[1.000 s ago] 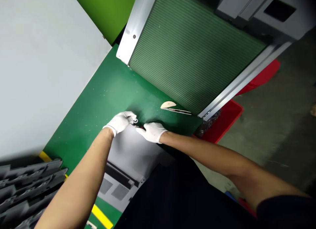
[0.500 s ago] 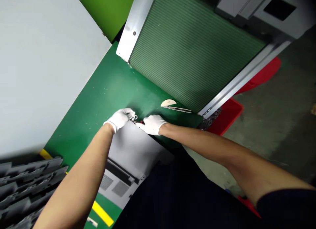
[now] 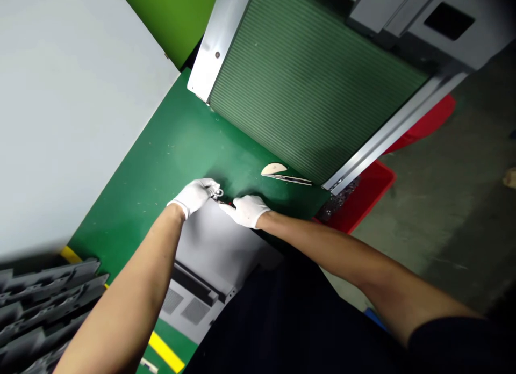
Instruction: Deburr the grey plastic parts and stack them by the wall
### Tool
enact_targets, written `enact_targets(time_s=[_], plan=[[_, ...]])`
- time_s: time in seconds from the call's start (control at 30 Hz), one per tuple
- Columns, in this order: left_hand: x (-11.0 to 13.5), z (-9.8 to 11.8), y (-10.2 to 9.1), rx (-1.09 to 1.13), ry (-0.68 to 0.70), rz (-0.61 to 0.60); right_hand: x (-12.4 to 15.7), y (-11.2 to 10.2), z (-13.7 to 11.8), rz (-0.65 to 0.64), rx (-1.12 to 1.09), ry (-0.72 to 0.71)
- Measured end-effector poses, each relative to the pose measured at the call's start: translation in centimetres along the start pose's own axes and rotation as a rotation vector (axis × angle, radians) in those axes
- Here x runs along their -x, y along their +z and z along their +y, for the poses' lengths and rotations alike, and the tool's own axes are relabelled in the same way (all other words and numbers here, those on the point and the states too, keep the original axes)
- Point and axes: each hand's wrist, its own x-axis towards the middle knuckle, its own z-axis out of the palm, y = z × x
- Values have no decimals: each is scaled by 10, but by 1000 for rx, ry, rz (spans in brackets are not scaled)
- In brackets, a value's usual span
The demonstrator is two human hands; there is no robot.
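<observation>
A grey plastic panel [image 3: 226, 239] with vented grilles lies against my body over the green table. At its far corner my left hand [image 3: 194, 195], in a white glove, has its fingers pinched together. A small pale ring-shaped piece [image 3: 219, 192] shows at those fingertips. My right hand [image 3: 248, 210], also gloved in white, is curled at the panel's edge just to the right, its thumb stretched toward the same corner. Beneath its fingers is a small red spot [image 3: 230, 203]; whatever the hand grips is mostly hidden.
Beyond the hands runs a ribbed green conveyor belt [image 3: 306, 84] with metal rails. A cream half-round piece and a thin strip [image 3: 288, 178] lie before it. A red bin [image 3: 363, 199] with small parts stands right. Grey moulded parts [image 3: 48, 309] are stacked at lower left.
My right hand and forearm have shifted slightly down and toward me along the panel's edge. My left hand keeps its pinch at the corner.
</observation>
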Motion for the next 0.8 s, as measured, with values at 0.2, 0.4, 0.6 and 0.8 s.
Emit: enact_targets(time_s=[0.2,0.4,0.6,0.8], plan=[[-2,-7,-1,-8,15,8,-4,-8,6,-18,30,-37],[-3,-9,-2,-21,17,24,0,7,0,-13,-51,31],[-1,0,-2,9,-70,45,-1,7,4,-41,-75,-10],[0,3,-1,-14,-70,49,-3,5,4,4,-19,-14]])
